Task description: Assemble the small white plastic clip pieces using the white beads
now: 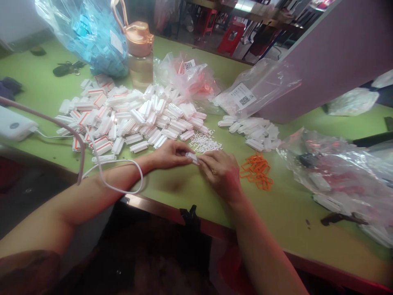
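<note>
Between my two hands, just above the green table, is a small white plastic piece (192, 158). My left hand (170, 155) is closed on its left end with thumb and fingers. The fingertips of my right hand (219, 170) pinch its right end; whether they also hold a smaller part is hidden. Right behind my hands lies a little heap of tiny white pins (205, 142). To the right of my right hand sits a pile of orange frame-like clips (256, 171). A large heap of white plastic pieces (135, 114), some with orange strips, spreads beyond my left hand.
A smaller pile of whitish pieces (259, 132) lies behind the orange clips. Plastic bags (258, 88) and a bottle (140, 57) stand at the back. A white cable (139, 180) loops over my left forearm from a white power bank (15, 125). More bagged parts (340, 176) lie right.
</note>
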